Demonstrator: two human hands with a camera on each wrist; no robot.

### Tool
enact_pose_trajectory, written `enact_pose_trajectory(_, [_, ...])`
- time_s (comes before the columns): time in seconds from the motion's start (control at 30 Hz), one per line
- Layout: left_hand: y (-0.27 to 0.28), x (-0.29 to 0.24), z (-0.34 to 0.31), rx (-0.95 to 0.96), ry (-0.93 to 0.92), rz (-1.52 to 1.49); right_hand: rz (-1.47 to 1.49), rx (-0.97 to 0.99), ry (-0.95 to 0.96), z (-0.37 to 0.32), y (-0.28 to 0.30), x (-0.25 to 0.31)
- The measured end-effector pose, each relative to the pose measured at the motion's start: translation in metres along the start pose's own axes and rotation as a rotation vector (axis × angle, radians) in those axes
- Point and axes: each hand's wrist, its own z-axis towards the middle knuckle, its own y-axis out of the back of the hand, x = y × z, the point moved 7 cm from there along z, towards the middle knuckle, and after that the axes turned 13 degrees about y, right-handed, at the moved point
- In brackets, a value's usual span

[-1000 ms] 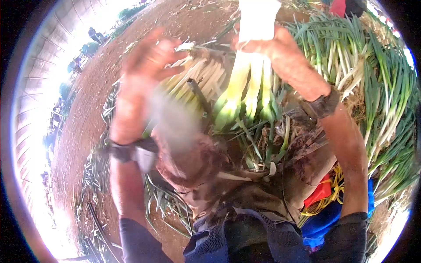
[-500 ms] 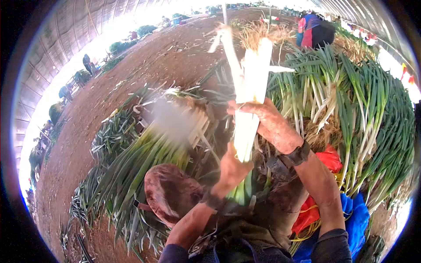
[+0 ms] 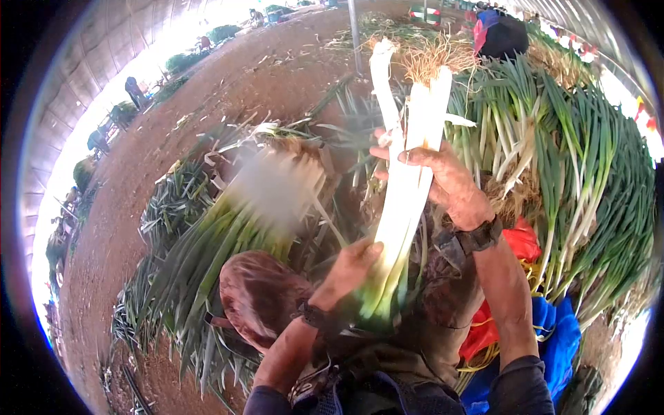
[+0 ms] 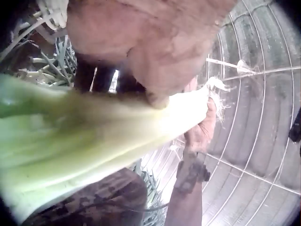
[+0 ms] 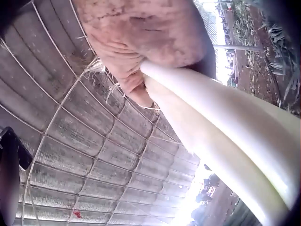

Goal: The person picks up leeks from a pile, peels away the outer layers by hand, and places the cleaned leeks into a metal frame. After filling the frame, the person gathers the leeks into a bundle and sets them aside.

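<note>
A small bunch of leeks (image 3: 407, 173) stands almost upright in front of me, roots at the top and green ends down by my lap. My left hand (image 3: 348, 271) grips its lower part, where white turns green. Higher up, my right hand (image 3: 453, 183) holds the white shafts, thumb across the front and fingertips showing past the left side. In the left wrist view, the left thumb lies along the pale green stalks (image 4: 94, 132). The right wrist view has the white shafts (image 5: 221, 117) running out from under the right palm.
Left of my knee (image 3: 259, 294) lies a pile of leeks (image 3: 207, 256), partly behind a blurry spot. A larger heap (image 3: 588, 173) fills the right side. Near my right forearm are a red bag (image 3: 520, 242) and blue cloth (image 3: 560, 339). Behind the heap is a person (image 3: 501, 34).
One second ago the left hand was raised apart at the left; half a second ago it gripped the bunch's lower part. Since then the bunch's root end has shifted right, and right fingertips show beyond it.
</note>
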Motion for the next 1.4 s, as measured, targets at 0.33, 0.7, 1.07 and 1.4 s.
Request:
enact_pose_trajectory(0.33, [0.034,-0.013,0.008,-0.137,-0.407,-0.103,-0.235,0.051,0.028,-0.007,0.000,0.001])
enact_pose_trajectory(0.7, [0.018,-0.239,-0.046,-0.726,-0.931,0.944,0.002,0.303,0.141,-0.025,-0.054,-0.039])
enact_pose_trajectory(1.07, [0.119,-0.294,-0.062,-0.781,-0.515,0.804,-0.334,0.143,-0.155,-0.021,-0.029,-0.053])
enact_pose_trajectory(1.4, [0.083,-0.258,-0.030,-0.534,-0.358,0.506,-0.251,0.283,-0.103,-0.019,-0.043,-0.051])
